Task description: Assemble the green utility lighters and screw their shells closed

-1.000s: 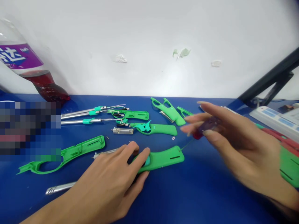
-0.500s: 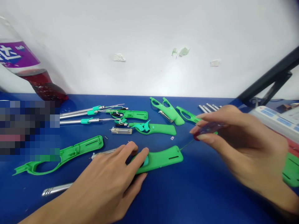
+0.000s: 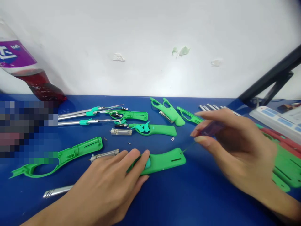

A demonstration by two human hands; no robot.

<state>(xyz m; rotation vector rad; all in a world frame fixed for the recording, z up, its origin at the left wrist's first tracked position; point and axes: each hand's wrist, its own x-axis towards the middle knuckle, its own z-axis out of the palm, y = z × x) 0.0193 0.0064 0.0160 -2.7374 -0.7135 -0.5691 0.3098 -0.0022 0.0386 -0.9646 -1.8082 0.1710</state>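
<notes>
My left hand presses down on a green lighter body with a slot near its right end, its fingers wrapped round the narrower part beside a teal piece. My right hand pinches a small translucent purple handle. From that handle a thin blurred shaft runs down left to the right end of the green body. Just beyond my left fingers lies a clear tank. An open green half shell rests to the left.
Metal tubes with teal collars, green shells, another clear tank and tiny screws lie behind. A bottle of red drink stands at left, a white power strip at right.
My right hand has turned slightly, and the purple handle has tilted with it. A small screw shows behind my left hand, which still holds the green body. The view has shifted slightly.
</notes>
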